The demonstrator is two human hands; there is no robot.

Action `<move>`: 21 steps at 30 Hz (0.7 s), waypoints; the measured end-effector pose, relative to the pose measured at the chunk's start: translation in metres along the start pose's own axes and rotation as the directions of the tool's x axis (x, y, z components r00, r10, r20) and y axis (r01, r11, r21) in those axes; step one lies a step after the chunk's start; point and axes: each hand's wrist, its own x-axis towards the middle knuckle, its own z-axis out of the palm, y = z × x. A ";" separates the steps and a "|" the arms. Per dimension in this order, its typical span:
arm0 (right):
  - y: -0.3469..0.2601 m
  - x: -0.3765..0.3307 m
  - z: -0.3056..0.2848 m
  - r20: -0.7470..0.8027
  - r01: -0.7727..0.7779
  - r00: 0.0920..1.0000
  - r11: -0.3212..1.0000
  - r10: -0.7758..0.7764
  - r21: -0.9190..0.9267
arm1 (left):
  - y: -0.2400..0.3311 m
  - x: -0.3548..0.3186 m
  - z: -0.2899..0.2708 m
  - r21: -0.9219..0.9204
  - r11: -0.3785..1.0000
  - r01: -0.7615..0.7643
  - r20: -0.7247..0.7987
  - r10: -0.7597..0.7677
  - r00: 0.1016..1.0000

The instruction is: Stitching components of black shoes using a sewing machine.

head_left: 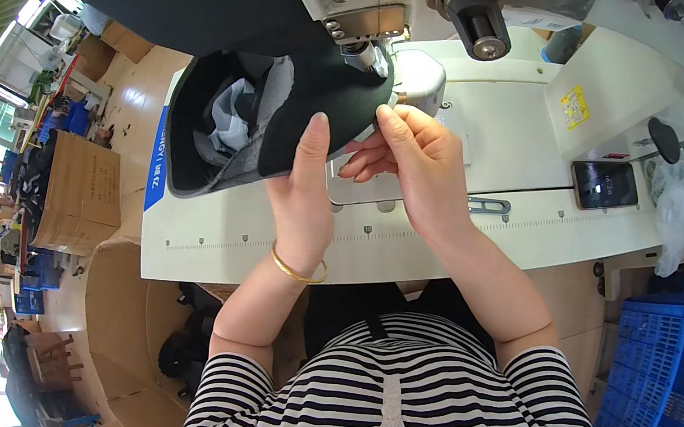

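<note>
A: Black cap [324,105]: location?

B: Up at the sewing machine [374,22], far right edge close by the metal foot [378,62], above the white table [202,230]. Tilted, opening to the left, crumpled white cloth [232,116] inside.

A: Left hand [305,198]?

B: Partly closed, holding the near side of the cap. Thumb flat on top of the black fabric, fingers mostly out of sight underneath. Cannot tell exact finger placement.

A: Right hand [425,169]?

B: Nearly closed. Pinching the right edge between thumb and index finger, near the metal foot. Other fingers curled below.

A: Done so far?

B: Cap up at the machine, steadied from two sides. Would call that positioned, or close to it. Cannot make out any stitches on the black fabric at this size, so cannot confirm any sewing.

A: Contact under the foot?

B: Too small to tell. Near, at least; maybe touching.

A: Remaining?

B: Judging by the grip, work on that edge not finished. Not released, not set down. Would guess mid-step, with some of the edge left over. Cannot put a fraction on that.

A: Anything else on the table?

B: Black phone [605,185] over to the right, well apart from the cap.
</note>
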 end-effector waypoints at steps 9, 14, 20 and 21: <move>0.001 -0.001 -0.002 -0.116 0.057 0.991 0.998 -0.060 -0.036 | -0.026 -0.036 0.032 -0.091 0.996 0.017 0.058 -0.011 0.998; -0.010 -0.009 -0.008 -0.079 -0.048 0.996 0.993 0.039 -0.111 | 0.008 -0.063 0.014 0.485 0.856 -0.178 0.509 -0.111 0.853; -0.007 -0.021 0.005 0.062 -0.057 0.996 0.992 0.065 -0.116 | 0.098 0.002 -0.105 -0.480 0.876 0.039 0.619 0.307 0.723; -0.005 -0.024 0.008 0.071 -0.047 0.996 0.995 0.053 -0.090 | 0.092 0.025 -0.116 0.020 0.942 -0.336 0.047 0.335 0.941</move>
